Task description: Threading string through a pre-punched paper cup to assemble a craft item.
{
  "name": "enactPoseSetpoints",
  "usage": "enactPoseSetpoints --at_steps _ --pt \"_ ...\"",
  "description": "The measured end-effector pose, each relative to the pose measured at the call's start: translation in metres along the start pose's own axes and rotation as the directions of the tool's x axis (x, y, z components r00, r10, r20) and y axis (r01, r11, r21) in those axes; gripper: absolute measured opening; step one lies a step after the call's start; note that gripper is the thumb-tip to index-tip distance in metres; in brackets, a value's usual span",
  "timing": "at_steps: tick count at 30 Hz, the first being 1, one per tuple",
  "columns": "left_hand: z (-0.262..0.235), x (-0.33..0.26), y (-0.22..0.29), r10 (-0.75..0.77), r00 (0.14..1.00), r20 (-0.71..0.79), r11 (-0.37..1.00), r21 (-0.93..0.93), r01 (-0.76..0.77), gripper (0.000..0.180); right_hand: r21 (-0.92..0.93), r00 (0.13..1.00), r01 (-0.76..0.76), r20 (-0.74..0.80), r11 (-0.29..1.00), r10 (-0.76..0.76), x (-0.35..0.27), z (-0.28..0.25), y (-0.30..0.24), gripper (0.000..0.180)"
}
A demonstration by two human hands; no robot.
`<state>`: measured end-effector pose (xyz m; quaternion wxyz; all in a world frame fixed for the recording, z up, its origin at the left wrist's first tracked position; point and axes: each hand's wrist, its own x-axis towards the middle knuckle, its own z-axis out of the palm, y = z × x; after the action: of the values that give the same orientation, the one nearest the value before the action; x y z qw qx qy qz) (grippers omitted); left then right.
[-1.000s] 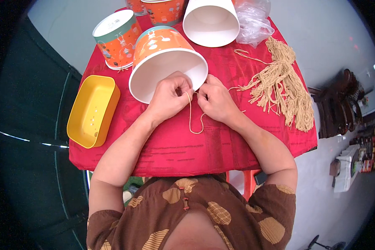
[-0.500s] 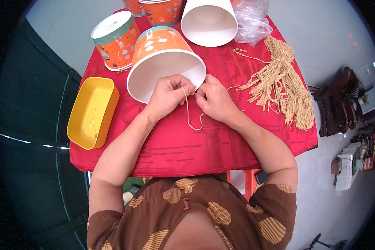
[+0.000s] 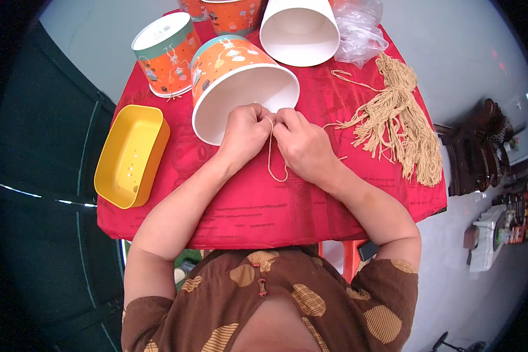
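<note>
An orange-and-green paper bucket (image 3: 232, 61) lies on its side, its white open mouth facing me. At the lower right of its rim, my left hand (image 3: 243, 132) pinches a thin tan cord (image 3: 270, 154) whose loose part hangs in a loop toward the cloth. My right hand (image 3: 304, 144) is close against the left, thumb and fingertips pressed together on the cord at the rim. The fingertips cover the spot where cord and rim meet, so any hole or knot there is hidden. To the right lies a bundle of the same tan cords (image 3: 399, 111).
A yellow plastic box (image 3: 154, 158) with small bits inside stands at the left on the red tablecloth (image 3: 229, 205). Behind are an upside-down orange bucket (image 3: 169, 56), another white-mouthed bucket (image 3: 299, 35) on its side, further orange buckets (image 3: 232, 17) and a clear plastic bag (image 3: 358, 32).
The bucket has shifted right and turned a little. My left hand has moved right with it, and the two hands are now closer together. The cord still hangs between them.
</note>
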<state>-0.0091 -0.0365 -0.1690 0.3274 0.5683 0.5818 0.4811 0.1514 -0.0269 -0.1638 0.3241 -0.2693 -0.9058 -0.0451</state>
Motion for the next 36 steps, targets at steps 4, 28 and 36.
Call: enactPoseSetpoints --at_steps 4,28,36 --pt "-0.006 -0.004 0.007 -0.046 0.999 -0.008 0.998 0.039 0.046 0.025 0.204 0.998 0.055 -0.022 0.977 -0.052 0.004 0.004 0.017 0.002" --pt "-0.018 -0.006 -0.001 0.075 0.976 0.206 0.973 0.199 -0.117 0.007 0.542 0.997 0.015 0.06 0.84 -0.057 0.003 0.012 0.03 0.003" --pt "-0.017 -0.01 0.013 0.072 0.97 0.232 0.929 0.338 -0.149 0.01 0.606 0.998 -0.036 0.062 0.795 -0.003 0.003 0.014 0.029 0.004"
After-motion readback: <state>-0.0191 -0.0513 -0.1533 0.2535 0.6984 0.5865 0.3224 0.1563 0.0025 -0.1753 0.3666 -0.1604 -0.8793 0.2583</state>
